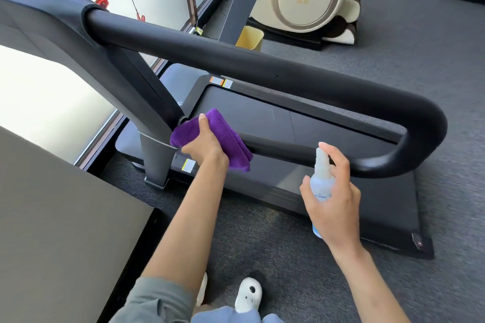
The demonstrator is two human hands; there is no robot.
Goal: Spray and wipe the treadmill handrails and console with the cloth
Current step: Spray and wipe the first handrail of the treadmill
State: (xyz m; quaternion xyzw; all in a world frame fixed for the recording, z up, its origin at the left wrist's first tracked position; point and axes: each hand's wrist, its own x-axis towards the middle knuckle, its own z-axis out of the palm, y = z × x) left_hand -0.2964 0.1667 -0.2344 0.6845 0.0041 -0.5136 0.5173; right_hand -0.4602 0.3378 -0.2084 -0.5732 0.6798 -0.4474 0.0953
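Spray bottle (321, 186): nearest to us, upright in our right hand (334, 202), nozzle at the top and facing away from us toward the lower rail.
Right hand's grip: our fingers are curled round the bottle's body, thumb on the near-left side, forefinger lifted over the pump head; we cannot tell whether it is pressing.
Cloth (212, 136): the folded purple cloth sits further out and to the left, bunched in our left hand (203, 143).
Left hand's grip: thumb on top, fingers wrapped under the folds, so the cloth is firmly pinched and pressed against the inner end of the lower rail, close to the upright post (152, 123).
Lower rail (301, 151): it runs from the cloth rightward and slightly away, passing just beyond the bottle's nozzle before it bends up into the loop.
Key relation: the rail's long axis lies left to right across us; our left hand is already on it at its post end, while our right hand holds the bottle just short of its middle. We judge that a wipe would travel rightward along the rail, toward the sprayed stretch.
Upper handrail (262, 71): the thick black bar lies beyond and above, sloping from the console (39, 8) at far left down to the curved end at right; neither hand touches it.
Risk, as we judge it: mist drifting onto the treadmill belt (262, 115) below the rail.
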